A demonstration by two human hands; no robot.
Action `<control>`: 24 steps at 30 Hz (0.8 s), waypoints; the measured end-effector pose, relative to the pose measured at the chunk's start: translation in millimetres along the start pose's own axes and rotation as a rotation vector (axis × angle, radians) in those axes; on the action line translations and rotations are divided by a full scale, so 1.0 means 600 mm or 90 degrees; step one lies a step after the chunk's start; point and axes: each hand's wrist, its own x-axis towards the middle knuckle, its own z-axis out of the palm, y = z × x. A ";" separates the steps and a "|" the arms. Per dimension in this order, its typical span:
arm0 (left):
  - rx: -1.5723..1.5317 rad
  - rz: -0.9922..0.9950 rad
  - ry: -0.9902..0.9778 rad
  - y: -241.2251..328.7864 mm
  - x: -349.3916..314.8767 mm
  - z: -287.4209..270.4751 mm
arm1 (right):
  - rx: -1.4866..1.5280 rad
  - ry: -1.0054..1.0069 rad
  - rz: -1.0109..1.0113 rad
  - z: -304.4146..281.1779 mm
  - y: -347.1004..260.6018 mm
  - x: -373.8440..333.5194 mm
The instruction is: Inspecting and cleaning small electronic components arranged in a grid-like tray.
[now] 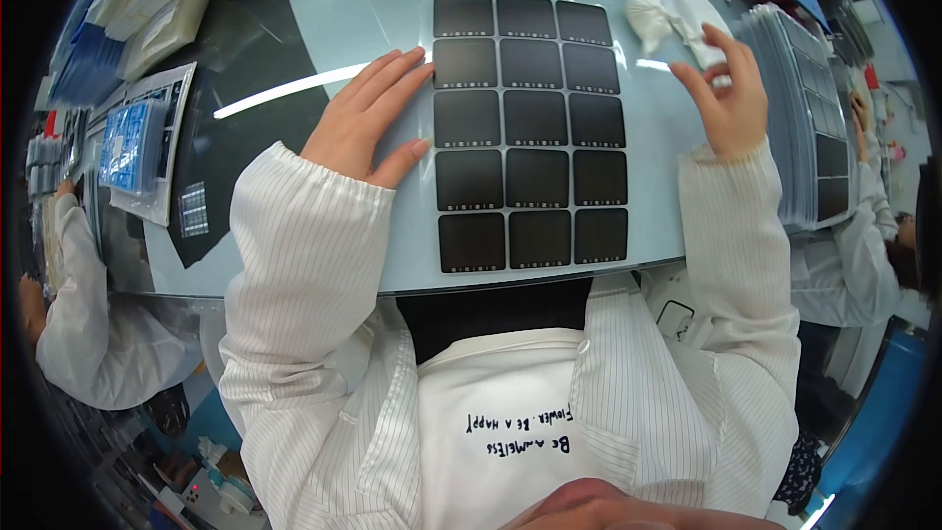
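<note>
A sheet of dark, round-cornered rectangular panels [536, 119] lies flat on the glass-topped table in front of me, with three columns and several rows. Small light marks run along the lower edge of each panel. My left hand [371, 118] rests at the sheet's left side, fingers stretched out and fingertips at its edge. To the right of the sheet, my right hand [726, 93] is apart from it, with thumb and index finger spread and the other fingers partly curled. Just beyond that hand is a crumpled white cloth [677, 20]; nothing is plainly held.
A stack of similar panel sheets in clear film [785, 118] stands at the right. On the left are a dark mat [235, 108], a blue-and-white packet [132, 147] and piled clear packages [147, 15]. Co-workers' sleeves [78, 324] show at both sides.
</note>
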 end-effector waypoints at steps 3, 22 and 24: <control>-0.002 -0.001 0.002 -0.003 -0.002 0.000 | 0.278 -0.175 0.155 -0.054 -0.009 -0.066; -0.003 0.045 0.033 -0.004 -0.001 0.003 | 0.510 -0.479 0.518 -0.022 -0.075 -0.118; 0.008 0.037 0.029 -0.002 0.000 0.002 | 0.288 -0.393 0.328 -0.008 -0.072 -0.127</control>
